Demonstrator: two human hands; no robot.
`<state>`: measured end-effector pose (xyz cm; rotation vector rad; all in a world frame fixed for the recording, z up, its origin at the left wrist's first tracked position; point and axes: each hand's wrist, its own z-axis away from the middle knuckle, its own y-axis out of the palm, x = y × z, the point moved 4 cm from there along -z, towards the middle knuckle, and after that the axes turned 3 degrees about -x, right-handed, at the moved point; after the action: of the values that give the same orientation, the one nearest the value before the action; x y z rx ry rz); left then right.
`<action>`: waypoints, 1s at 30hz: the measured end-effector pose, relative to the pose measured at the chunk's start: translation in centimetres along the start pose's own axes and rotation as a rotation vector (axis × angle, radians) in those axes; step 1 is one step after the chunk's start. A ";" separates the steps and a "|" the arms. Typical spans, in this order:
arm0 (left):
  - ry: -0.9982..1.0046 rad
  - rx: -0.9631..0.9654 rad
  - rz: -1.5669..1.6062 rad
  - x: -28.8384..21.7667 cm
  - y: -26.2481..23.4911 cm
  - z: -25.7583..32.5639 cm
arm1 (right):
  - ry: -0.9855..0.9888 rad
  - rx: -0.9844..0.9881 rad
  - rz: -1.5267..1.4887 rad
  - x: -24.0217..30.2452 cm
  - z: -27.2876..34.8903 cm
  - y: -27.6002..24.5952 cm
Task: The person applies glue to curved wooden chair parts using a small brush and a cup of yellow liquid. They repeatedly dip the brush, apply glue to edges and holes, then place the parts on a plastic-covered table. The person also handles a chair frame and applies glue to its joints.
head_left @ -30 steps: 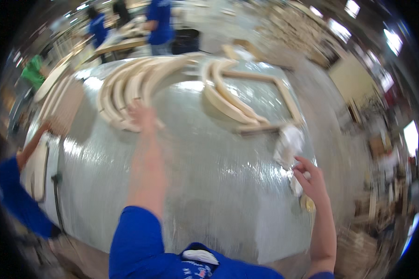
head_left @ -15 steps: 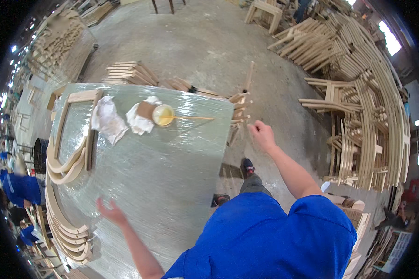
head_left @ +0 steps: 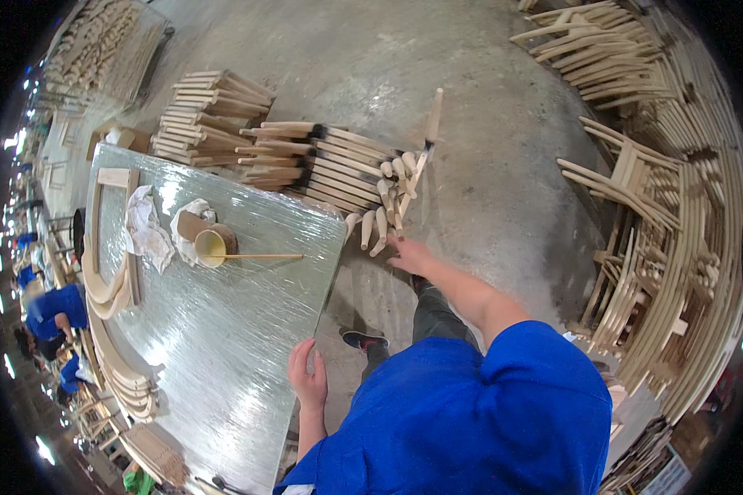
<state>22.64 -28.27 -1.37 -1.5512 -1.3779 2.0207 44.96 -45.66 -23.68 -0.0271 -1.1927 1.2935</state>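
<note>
My right hand (head_left: 413, 256) reaches down beside the table with its fingers apart. Its fingertips are at the ends of several tapered wooden legs (head_left: 366, 230); whether they touch is unclear. These belong to a stack of pale wooden frames (head_left: 351, 165) beyond the table's far edge. Over the right edge of the film-covered table (head_left: 248, 346) is my left hand (head_left: 307, 375), empty, fingers extended. On the table a round tub (head_left: 211, 245) of yellowish content lies near a thin wooden stick (head_left: 264, 256). Two crumpled white cloths (head_left: 147, 229) are close by.
A rectangular wooden frame (head_left: 130, 178) and curved wooden pieces (head_left: 124, 379) lie along the table's left side. Tall stacks of wooden chair parts (head_left: 660, 247) line the right. Another person in blue (head_left: 58, 312) bends over at far left.
My view has shifted, showing more of the stacked frames. My right hand has come down to the leg ends. My left hand has moved right to the table's edge.
</note>
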 end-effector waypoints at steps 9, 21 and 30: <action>-0.221 0.071 0.018 -0.9 1.5 3.2 | 0.040 -0.309 -0.060 -3.3 0.6 0.5; -0.005 0.106 0.083 2.8 -0.8 12.9 | -0.042 -1.229 -0.575 -5.5 10.1 -31.1; 0.002 0.043 0.405 5.4 -2.7 19.4 | -0.563 -1.302 -0.059 26.5 45.7 -40.8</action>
<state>3.05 -33.39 -2.84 -1.9365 -1.0750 2.2490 37.95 -67.13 39.13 -0.5921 -2.3232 0.2674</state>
